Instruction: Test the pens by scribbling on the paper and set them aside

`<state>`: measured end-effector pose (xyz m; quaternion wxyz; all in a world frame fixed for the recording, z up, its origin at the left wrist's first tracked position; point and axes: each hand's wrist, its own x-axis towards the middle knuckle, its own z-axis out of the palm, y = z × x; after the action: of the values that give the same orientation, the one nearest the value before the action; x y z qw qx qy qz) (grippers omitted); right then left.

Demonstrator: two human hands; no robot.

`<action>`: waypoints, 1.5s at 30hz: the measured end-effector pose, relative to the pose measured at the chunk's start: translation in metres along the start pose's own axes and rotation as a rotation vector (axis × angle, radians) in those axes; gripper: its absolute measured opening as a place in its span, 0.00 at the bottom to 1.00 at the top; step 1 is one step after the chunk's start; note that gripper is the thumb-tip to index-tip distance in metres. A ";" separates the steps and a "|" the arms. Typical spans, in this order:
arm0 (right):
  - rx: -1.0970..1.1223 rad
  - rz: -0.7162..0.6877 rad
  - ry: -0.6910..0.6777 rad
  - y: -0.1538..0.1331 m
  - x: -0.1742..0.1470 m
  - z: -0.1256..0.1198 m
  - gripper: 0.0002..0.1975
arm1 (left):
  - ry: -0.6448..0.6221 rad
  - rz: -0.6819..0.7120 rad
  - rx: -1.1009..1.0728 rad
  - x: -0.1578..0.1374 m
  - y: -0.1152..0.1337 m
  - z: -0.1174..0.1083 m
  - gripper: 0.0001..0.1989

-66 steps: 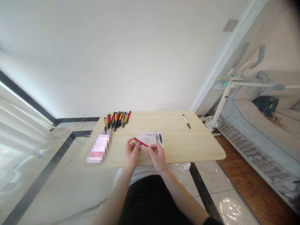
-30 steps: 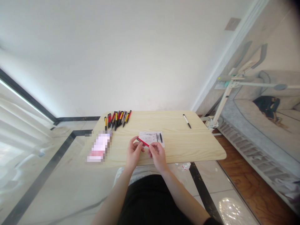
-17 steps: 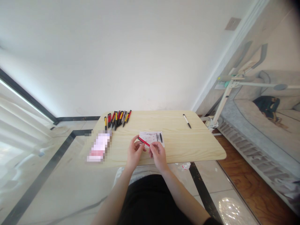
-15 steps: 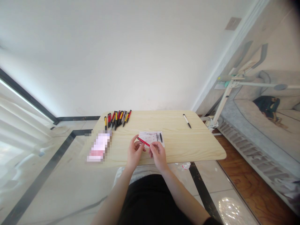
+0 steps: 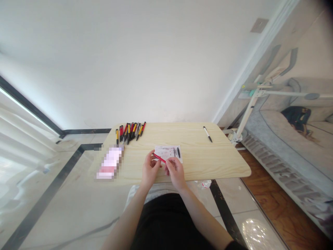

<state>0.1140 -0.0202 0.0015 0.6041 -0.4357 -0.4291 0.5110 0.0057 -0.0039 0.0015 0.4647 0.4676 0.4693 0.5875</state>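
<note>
Between my two hands, over the front of the table, is a red pen barrel (image 5: 159, 158) with a dark upper end. My left hand (image 5: 150, 170) grips it at the upper-left end, and the fingertips of my right hand (image 5: 176, 171) pinch its lower-right end. Whatever lies inside the right fingertips is hidden. Just beyond the hands lies a printed sheet of paper (image 5: 166, 151), partly covered by the fingers. On the sheet's right side rests a small black pen part (image 5: 178, 152).
Several red, yellow and grey pens (image 5: 129, 133) lie bunched at the table's back left. One white and black pen (image 5: 207, 134) lies at the back right of the wooden table (image 5: 221, 163). A pixelated pink-white patch (image 5: 110, 162) covers the left edge. A white wall (image 5: 161, 69) stands behind.
Both hands keep hold of the red pen barrel in nearly the same place. The left hand's fingers have shifted slightly; the other things on the table have not moved.
</note>
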 end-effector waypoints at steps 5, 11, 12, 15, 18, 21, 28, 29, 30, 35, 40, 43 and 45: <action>0.015 0.021 -0.008 0.002 0.000 -0.001 0.11 | -0.011 -0.018 -0.008 -0.001 0.001 0.001 0.26; 0.028 0.054 -0.023 0.002 0.000 -0.001 0.12 | -0.025 -0.011 0.037 -0.001 -0.001 0.000 0.27; 0.030 0.060 -0.023 0.001 0.000 -0.001 0.13 | -0.025 -0.008 0.044 -0.001 -0.001 0.001 0.26; 0.037 0.067 -0.025 0.001 0.000 -0.001 0.13 | -0.023 -0.001 0.043 -0.001 -0.002 0.001 0.26; 0.037 0.076 -0.027 0.001 0.000 -0.002 0.14 | -0.014 0.014 0.061 -0.001 -0.003 0.001 0.26; 0.025 0.087 -0.019 0.001 0.000 -0.002 0.14 | -0.012 0.029 0.118 -0.002 -0.004 0.000 0.25; 0.022 0.085 -0.017 0.001 0.000 -0.002 0.13 | 0.004 0.063 0.156 -0.003 -0.004 0.001 0.27; 0.023 0.085 -0.015 0.001 0.000 -0.002 0.13 | 0.011 0.072 0.160 -0.004 -0.004 0.002 0.26; 0.024 0.084 -0.011 0.001 0.000 -0.002 0.13 | 0.017 0.081 0.169 -0.004 -0.004 0.002 0.26; 0.010 0.056 0.035 0.003 0.000 -0.002 0.13 | 0.039 0.087 0.230 -0.004 -0.006 0.001 0.24; -0.014 0.004 0.069 0.002 0.000 -0.001 0.11 | 0.082 0.107 0.249 -0.003 -0.007 0.000 0.24; -0.014 -0.020 0.076 0.002 0.000 -0.001 0.09 | 0.092 0.126 0.280 -0.004 -0.008 0.000 0.24; -0.014 -0.024 0.078 0.002 0.000 -0.001 0.08 | 0.085 0.137 0.325 -0.004 -0.009 0.000 0.25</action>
<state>0.1139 -0.0203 -0.0011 0.6235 -0.4540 -0.4142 0.4833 0.0072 -0.0064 -0.0075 0.3216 0.5423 0.5444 0.5534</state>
